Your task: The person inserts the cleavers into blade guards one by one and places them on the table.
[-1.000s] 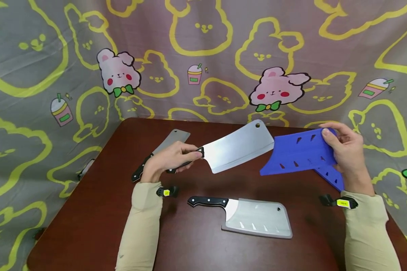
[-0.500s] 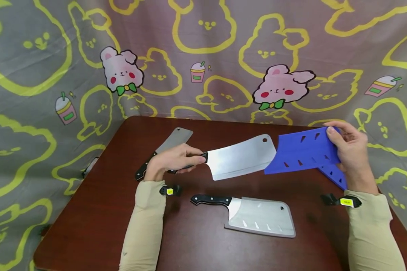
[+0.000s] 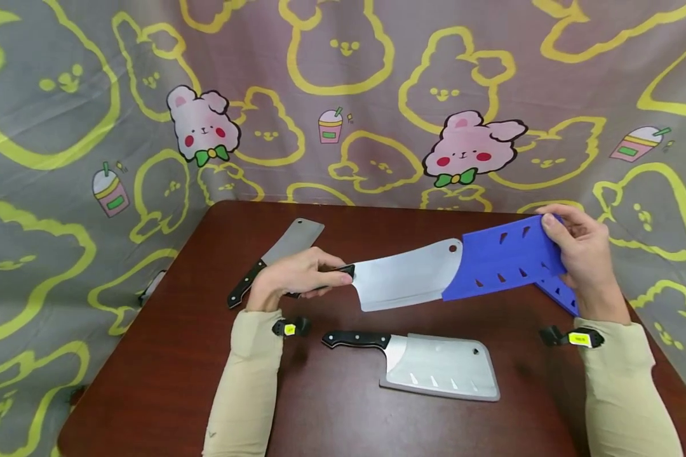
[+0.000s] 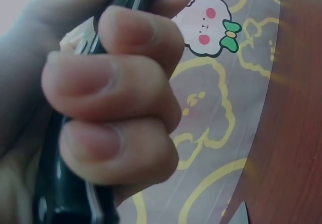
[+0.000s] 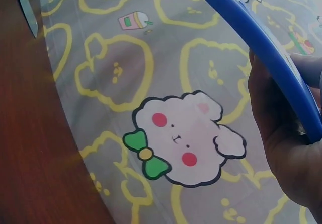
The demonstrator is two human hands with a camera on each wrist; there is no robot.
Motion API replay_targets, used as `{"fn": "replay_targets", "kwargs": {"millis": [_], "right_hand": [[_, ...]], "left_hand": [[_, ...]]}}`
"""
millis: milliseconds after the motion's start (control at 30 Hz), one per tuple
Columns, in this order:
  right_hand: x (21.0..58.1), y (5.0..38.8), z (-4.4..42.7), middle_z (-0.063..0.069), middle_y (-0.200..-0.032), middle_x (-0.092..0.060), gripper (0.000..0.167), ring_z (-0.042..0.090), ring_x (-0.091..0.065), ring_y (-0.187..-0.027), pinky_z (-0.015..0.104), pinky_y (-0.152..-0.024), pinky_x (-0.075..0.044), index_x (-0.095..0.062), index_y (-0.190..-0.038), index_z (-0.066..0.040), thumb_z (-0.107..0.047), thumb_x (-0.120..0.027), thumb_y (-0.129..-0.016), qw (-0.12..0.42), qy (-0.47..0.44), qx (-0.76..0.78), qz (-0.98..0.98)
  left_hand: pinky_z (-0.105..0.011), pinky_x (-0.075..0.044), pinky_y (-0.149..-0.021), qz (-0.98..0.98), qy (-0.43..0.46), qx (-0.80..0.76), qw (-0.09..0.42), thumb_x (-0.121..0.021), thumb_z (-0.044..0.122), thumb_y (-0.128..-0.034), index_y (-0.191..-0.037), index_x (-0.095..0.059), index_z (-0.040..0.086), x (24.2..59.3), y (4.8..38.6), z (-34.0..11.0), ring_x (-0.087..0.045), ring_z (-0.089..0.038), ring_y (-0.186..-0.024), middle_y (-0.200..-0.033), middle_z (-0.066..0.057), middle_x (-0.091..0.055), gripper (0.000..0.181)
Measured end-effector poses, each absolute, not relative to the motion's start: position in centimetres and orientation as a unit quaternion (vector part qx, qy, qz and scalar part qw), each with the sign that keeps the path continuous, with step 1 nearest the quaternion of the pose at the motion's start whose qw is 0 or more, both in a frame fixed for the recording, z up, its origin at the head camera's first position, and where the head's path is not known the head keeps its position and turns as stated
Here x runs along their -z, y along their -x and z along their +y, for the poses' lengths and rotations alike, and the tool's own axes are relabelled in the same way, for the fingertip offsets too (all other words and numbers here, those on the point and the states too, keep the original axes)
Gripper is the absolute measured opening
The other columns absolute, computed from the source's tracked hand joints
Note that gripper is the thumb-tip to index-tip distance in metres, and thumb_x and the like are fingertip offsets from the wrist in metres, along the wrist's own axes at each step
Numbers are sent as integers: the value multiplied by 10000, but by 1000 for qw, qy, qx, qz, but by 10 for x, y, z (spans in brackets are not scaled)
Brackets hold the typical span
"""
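My left hand (image 3: 303,273) grips the black handle (image 4: 65,183) of a cleaver (image 3: 406,276), its fingers curled round it in the left wrist view. The bare steel blade points right, held above the table. My right hand (image 3: 583,254) pinches the far end of a blue blade sheath (image 3: 503,260) with slanted slots, thumb on its face. The blade's end meets the sheath's open left end; the corner with the hole still shows, while the lower front edge seems to pass behind or into the blue plastic. In the right wrist view the sheath (image 5: 261,43) is seen edge-on.
Nearer me on the brown table (image 3: 166,381) lies a cleaver in a clear grey sheath (image 3: 446,368). Another bare cleaver (image 3: 294,241) lies at the back left, partly behind my left hand. A second blue sheath (image 3: 560,295) lies behind my right wrist. A patterned curtain (image 3: 366,76) hangs behind.
The cleaver's blade tip has dropped from a raised tilt to nearly in line with the blue sheath, and the two have come together. My right hand stays almost in place.
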State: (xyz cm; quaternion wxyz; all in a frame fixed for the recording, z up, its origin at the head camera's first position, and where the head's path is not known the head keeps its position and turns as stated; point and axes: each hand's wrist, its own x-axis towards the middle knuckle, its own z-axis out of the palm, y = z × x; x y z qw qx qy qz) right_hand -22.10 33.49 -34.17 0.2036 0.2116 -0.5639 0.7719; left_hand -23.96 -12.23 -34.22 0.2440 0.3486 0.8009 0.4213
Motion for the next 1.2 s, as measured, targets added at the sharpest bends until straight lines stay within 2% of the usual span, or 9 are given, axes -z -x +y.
{"fn": "replay_targets", "kwargs": {"millis": [333, 533, 667, 900, 1200], "right_hand": [[340, 224, 334, 71, -803, -724, 188, 111, -672, -567, 197, -486, -518, -662, -1059, 104, 103, -510, -949, 193, -210, -779, -558], [338, 224, 324, 25, -734, -690, 176, 99, -640, -506, 188, -442, -493, -665, -1060, 91, 89, -532, -944, 202, -204, -726, -625], [339, 224, 318, 28, -727, -685, 176, 95, -657, -520, 193, -456, -505, -659, -1064, 100, 87, -532, -944, 199, -208, -741, -607], [340, 221, 315, 31, -687, -660, 174, 104, -657, -504, 201, -441, -501, -661, -1063, 91, 77, -531, -949, 204, -203, -745, -602], [342, 220, 308, 38, -704, -653, 184, 106, -668, -530, 208, -468, -520, -642, -1093, 102, 78, -529, -951, 184, -216, -745, -604]], "left_hand": [[-249, -319, -424, 819, -341, -406, 221, -636, 253, -964, -928, -690, 147, 338, 239, -117, -380, -133, -417, -523, -10, -452, 124], [-261, -337, -435, 821, -357, -393, 210, -631, 299, -964, -854, -675, 175, 339, 240, -105, -372, -135, -414, -522, 11, -437, 171], [-263, -340, -437, 833, -341, -388, 197, -623, 318, -968, -826, -647, 190, 340, 239, -103, -378, -136, -415, -523, 15, -439, 193], [-266, -332, -436, 841, -340, -382, 177, -616, 369, -965, -739, -593, 160, 336, 237, -105, -362, -138, -416, -537, 10, -435, 309], [-272, -316, -464, 856, -326, -373, 151, -640, 351, -954, -809, -656, 187, 336, 234, -112, -376, -139, -452, -535, 9, -438, 219]]}}
